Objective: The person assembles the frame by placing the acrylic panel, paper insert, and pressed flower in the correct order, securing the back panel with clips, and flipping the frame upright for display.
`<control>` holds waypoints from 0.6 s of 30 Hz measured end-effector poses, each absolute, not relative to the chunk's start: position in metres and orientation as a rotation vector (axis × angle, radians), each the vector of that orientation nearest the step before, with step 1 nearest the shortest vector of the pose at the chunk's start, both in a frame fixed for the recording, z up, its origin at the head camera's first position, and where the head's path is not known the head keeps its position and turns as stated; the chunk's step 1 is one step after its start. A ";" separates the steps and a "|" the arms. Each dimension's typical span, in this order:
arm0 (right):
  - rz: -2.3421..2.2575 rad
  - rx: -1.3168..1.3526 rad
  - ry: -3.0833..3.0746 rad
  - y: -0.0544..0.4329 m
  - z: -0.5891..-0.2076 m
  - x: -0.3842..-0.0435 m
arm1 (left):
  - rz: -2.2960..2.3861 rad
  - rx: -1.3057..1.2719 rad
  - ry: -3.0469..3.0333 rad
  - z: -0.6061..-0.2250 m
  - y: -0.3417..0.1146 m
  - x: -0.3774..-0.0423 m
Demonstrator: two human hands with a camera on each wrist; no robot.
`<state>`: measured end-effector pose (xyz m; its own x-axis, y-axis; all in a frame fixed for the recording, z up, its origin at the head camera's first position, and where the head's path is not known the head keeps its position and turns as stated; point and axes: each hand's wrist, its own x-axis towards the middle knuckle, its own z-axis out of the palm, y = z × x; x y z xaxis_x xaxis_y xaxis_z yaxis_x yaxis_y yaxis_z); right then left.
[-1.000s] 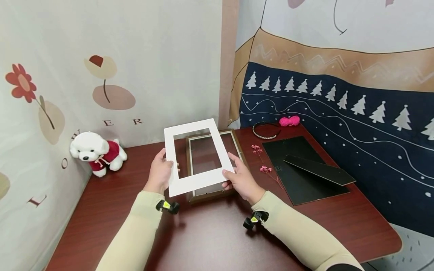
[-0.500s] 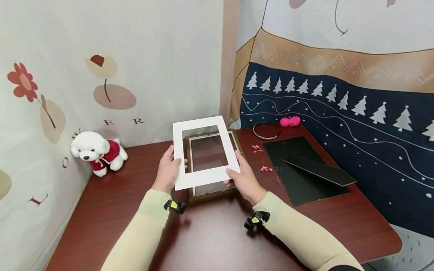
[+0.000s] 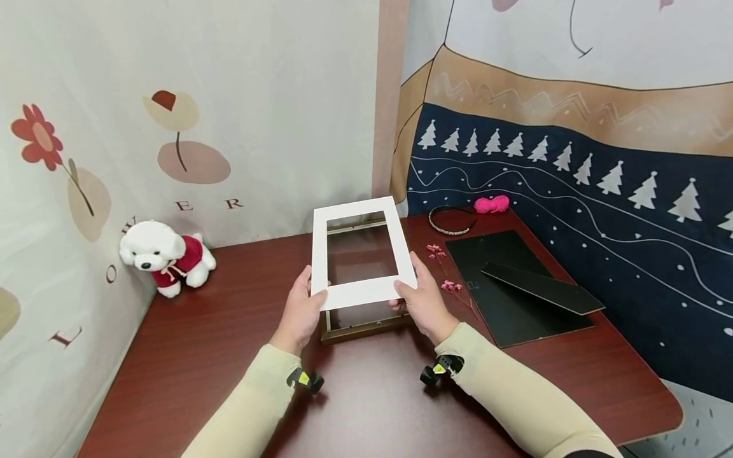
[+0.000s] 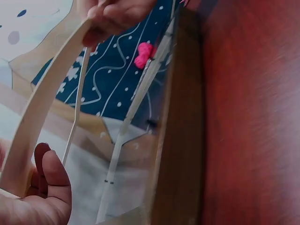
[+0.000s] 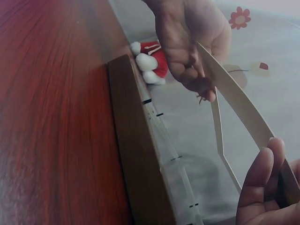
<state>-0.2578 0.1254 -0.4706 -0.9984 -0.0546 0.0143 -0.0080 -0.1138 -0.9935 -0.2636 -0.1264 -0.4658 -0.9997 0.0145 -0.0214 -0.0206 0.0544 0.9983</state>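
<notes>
Both hands hold a white picture mat [image 3: 366,294] with a rectangular window in the air over a brown picture frame [image 3: 366,332]. My left hand [image 3: 300,308] pinches its near left corner, thumb on top and fingers beneath. At the near right corner my right hand [image 3: 425,299] pinches it the same way. The wooden frame lies on the table with its open back upward, partly hidden under the mat. In the left wrist view the mat [image 4: 44,101] is seen edge-on, bowed a little, above the frame's side [image 4: 180,122]. The right wrist view shows the mat [image 5: 239,101] clear of the frame [image 5: 138,140].
A black backing board [image 3: 498,305] with its stand leg [image 3: 544,289] propped out lies to the right. Pink dried flowers [image 3: 451,287], a headband [image 3: 449,229] and pink yarn [image 3: 491,204] are near it. A plush dog [image 3: 166,254] sits at the left on the red-brown table [image 3: 229,343].
The mat has moved to the right, both hands carrying it, and now sits more squarely above the frame. The left hand shifted furthest right. The frame and backing board stayed put.
</notes>
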 end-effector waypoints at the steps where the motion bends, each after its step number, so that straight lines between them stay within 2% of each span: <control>1: -2.320 -0.063 2.071 0.127 -0.471 -0.258 | 2.141 -0.006 2.255 -0.467 -0.125 -0.262; 18: -2.270 -0.008 1.987 0.140 -0.475 -0.261 | 2.049 -0.080 2.184 -0.479 -0.122 -0.248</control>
<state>-0.2612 0.1401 -0.4751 -0.9921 -0.0977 -0.0782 0.0905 -0.1280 -0.9876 -0.2482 -0.1223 -0.4793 -0.9879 0.0608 -0.1424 -0.1383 0.0682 0.9880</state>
